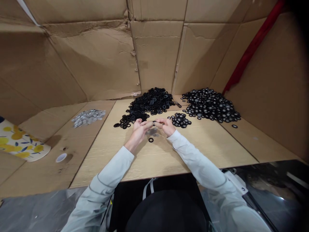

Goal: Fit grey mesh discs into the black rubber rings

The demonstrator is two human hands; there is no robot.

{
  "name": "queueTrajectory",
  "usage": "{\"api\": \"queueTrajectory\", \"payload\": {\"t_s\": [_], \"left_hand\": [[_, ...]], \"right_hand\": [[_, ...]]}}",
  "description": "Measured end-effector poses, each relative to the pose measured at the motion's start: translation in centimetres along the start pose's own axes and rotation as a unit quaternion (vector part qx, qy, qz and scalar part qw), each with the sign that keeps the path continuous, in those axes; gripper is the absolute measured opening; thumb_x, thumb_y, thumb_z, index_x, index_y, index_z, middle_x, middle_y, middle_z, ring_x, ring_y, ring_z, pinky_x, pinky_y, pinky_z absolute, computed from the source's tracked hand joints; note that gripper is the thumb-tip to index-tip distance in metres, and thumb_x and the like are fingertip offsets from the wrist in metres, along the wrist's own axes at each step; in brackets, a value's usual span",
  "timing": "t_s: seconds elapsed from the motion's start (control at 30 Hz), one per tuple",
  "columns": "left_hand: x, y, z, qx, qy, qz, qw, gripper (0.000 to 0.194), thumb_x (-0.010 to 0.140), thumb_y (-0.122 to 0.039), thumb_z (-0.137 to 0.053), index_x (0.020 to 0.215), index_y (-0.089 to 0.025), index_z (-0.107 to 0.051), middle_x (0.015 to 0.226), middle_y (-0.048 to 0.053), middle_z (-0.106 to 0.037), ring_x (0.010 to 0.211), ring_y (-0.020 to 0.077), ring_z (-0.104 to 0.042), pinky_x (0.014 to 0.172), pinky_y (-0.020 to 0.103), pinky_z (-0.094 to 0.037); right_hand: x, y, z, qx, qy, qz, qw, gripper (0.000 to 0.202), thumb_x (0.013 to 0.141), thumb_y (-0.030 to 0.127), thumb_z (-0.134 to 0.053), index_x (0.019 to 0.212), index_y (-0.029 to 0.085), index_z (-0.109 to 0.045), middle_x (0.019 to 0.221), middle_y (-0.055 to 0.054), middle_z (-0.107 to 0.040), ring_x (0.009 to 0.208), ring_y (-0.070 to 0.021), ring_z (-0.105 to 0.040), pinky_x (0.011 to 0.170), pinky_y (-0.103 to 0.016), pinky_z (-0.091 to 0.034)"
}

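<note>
My left hand (139,130) and my right hand (166,126) meet above the middle of the board. Between their fingertips they pinch one small black ring (154,123); its centre is mostly hidden by the fingers. Just below lies a single black ring with a pale centre (151,140), flat on the board. Behind my left hand spreads a large heap of black rings (153,101). Beside my right hand sits a small pile of black rings with grey centres (180,120). A heap of thin grey discs (88,117) lies off to the left.
A big heap of rings with grey centres (212,104) stands at the back right. A small tool (178,104) lies between the heaps. At left are a floral-patterned container (23,141) and a white round cap-like piece (61,157). Cardboard walls (156,54) enclose the table.
</note>
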State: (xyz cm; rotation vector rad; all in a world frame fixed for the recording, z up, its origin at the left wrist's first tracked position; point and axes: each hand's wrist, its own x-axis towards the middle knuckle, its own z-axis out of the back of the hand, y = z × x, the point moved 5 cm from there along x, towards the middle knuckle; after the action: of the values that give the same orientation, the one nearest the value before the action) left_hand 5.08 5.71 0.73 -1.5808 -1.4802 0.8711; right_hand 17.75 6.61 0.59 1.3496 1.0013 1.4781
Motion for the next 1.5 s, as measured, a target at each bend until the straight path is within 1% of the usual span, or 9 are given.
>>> {"api": "queueTrajectory", "payload": {"t_s": [0.1, 0.17, 0.37, 0.53, 0.67, 0.83, 1.17, 1.33, 1.5], "left_hand": [[-0.2, 0.3, -0.1, 0.032, 0.014, -0.011, 0.999, 0.052, 0.052, -0.012, -0.072, 0.083, -0.022, -0.031, 0.060, -0.008, -0.054, 0.053, 0.0089, -0.056, 0.056, 0.023, -0.043], [-0.2, 0.3, -0.1, 0.045, 0.016, -0.022, 0.999, 0.051, 0.053, -0.013, -0.072, 0.081, -0.023, -0.030, 0.059, -0.009, -0.052, 0.053, 0.0092, -0.056, 0.057, 0.023, -0.044], [-0.2, 0.1, -0.4, 0.013, 0.008, -0.018, 1.000, 0.052, 0.053, -0.011, -0.071, 0.081, -0.024, -0.029, 0.061, -0.009, -0.053, 0.060, 0.0111, -0.061, 0.072, 0.031, -0.049], [-0.2, -0.1, -0.4, 0.008, 0.004, -0.012, 1.000, 0.054, 0.054, -0.008, -0.070, 0.085, -0.024, -0.029, 0.066, -0.007, -0.058, 0.064, 0.0130, -0.063, 0.075, 0.034, -0.050], [-0.1, 0.1, -0.2, 0.022, 0.009, -0.020, 1.000, 0.055, 0.053, -0.011, -0.072, 0.085, -0.023, -0.029, 0.063, -0.008, -0.058, 0.059, 0.0116, -0.062, 0.070, 0.031, -0.050], [-0.2, 0.3, -0.2, 0.059, 0.018, -0.048, 0.997, 0.051, 0.053, -0.015, -0.072, 0.079, -0.023, -0.029, 0.061, -0.008, -0.059, 0.055, 0.0110, -0.060, 0.061, 0.026, -0.049], [-0.2, 0.5, -0.1, 0.049, -0.001, -0.043, 0.998, 0.047, 0.053, -0.014, -0.072, 0.077, -0.022, -0.033, 0.060, -0.008, -0.057, 0.056, 0.0104, -0.061, 0.065, 0.028, -0.050], [-0.7, 0.3, -0.2, 0.072, 0.005, -0.055, 0.996, 0.040, 0.053, -0.015, -0.073, 0.072, -0.019, -0.039, 0.060, -0.005, -0.058, 0.057, 0.0112, -0.061, 0.061, 0.026, -0.050], [-0.6, 0.0, -0.1, 0.075, -0.010, -0.045, 0.996, 0.034, 0.052, -0.014, -0.073, 0.074, -0.018, -0.048, 0.067, -0.001, -0.062, 0.060, 0.0121, -0.061, 0.063, 0.028, -0.050]], "right_hand": [[0.0, -0.1, 0.4, -0.059, -0.059, 0.028, 0.996, 0.011, 0.063, 0.026, -0.059, 0.055, 0.018, -0.059, 0.068, -0.003, -0.062, 0.072, -0.0171, -0.056, 0.068, -0.030, -0.043], [-0.1, 0.0, 0.4, -0.079, -0.067, 0.045, 0.994, 0.011, 0.064, 0.024, -0.058, 0.055, 0.018, -0.058, 0.069, -0.003, -0.062, 0.072, -0.0171, -0.056, 0.067, -0.030, -0.044], [0.1, 0.3, 0.2, -0.038, -0.003, 0.039, 0.998, 0.015, 0.065, 0.031, -0.059, 0.056, 0.018, -0.059, 0.066, -0.002, -0.062, 0.072, -0.0164, -0.056, 0.068, -0.029, -0.044], [0.2, -0.1, -0.2, 0.011, 0.052, 0.012, 0.999, 0.022, 0.063, 0.038, -0.060, 0.058, 0.016, -0.059, 0.063, -0.001, -0.061, 0.064, -0.0145, -0.054, 0.063, -0.029, -0.044], [0.3, 0.1, 0.1, -0.083, -0.014, 0.051, 0.995, 0.015, 0.066, 0.028, -0.057, 0.057, 0.017, -0.058, 0.066, -0.002, -0.061, 0.069, -0.0162, -0.055, 0.068, -0.030, -0.043], [-0.2, 0.4, 0.3, -0.213, -0.078, 0.084, 0.970, 0.012, 0.069, 0.023, -0.052, 0.061, 0.017, -0.060, 0.075, -0.005, -0.061, 0.070, -0.0170, -0.055, 0.066, -0.030, -0.044], [-0.2, 0.2, -0.1, -0.204, -0.033, 0.088, 0.975, 0.011, 0.070, 0.019, -0.051, 0.062, 0.018, -0.058, 0.074, -0.004, -0.060, 0.074, -0.0173, -0.056, 0.066, -0.029, -0.045], [-0.6, 1.0, 0.1, -0.285, -0.086, 0.139, 0.944, 0.010, 0.071, 0.016, -0.050, 0.066, 0.018, -0.058, 0.076, -0.006, -0.059, 0.077, -0.0200, -0.054, 0.075, -0.034, -0.043], [-0.7, 1.3, -0.2, -0.253, -0.041, 0.154, 0.954, 0.010, 0.073, 0.017, -0.050, 0.067, 0.018, -0.058, 0.077, -0.005, -0.058, 0.077, -0.0178, -0.054, 0.074, -0.032, -0.044]]}}
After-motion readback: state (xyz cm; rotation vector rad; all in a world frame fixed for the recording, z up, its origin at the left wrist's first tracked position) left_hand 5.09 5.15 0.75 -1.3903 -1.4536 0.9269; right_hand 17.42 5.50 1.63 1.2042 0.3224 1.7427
